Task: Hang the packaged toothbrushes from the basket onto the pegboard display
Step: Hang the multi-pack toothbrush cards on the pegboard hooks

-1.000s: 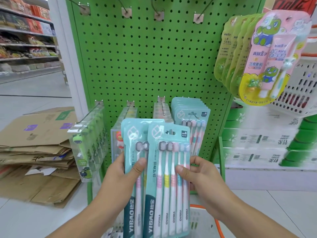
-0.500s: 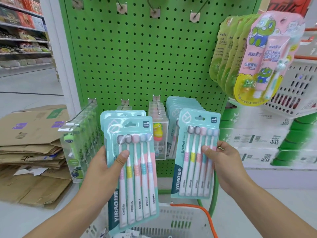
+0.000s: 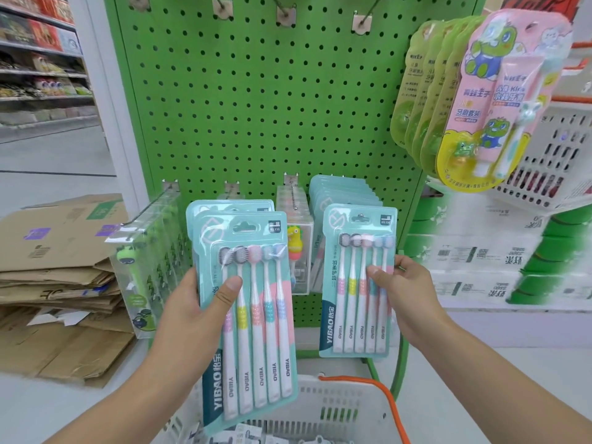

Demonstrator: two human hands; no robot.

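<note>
a shop aisle is seen, with a pale floor and a tall green pegboard (image 3: 256, 123) standing in front.

a small stack of teal toothbrush packs (image 3: 253, 309) is held by the left hand (image 3: 189, 318). the thumb is pressed on the front of the top pack and the fingers are curled behind the stack. at least one more pack can be seen peeking out behind the top one.

one single teal pack (image 3: 358, 280) is held by the right hand (image 3: 407, 293), a little higher and closer to the board. it is pinched at its right edge, thumb in front and fingers behind. its hanging hole looks like it is at the tip of a hook (image 3: 361, 215), just in front of a row of the same packs (image 3: 342, 193) already hung there.

below the hands a white basket (image 3: 346, 408) with an orange handle (image 3: 381, 392) is seen, with more packs inside at the bottom edge.

on the hooks to the left, clear boxes with kids' brushes (image 3: 144, 267) are hung. a box with a yellow toy brush (image 3: 294, 248) is hung between the two held packs. up on the right, pink and green kids' toothpaste sets (image 3: 499, 104) are hung. flat cardboard (image 3: 54, 267) is piled on the floor at the left. another white basket (image 3: 544, 161) is seen far right.
</note>
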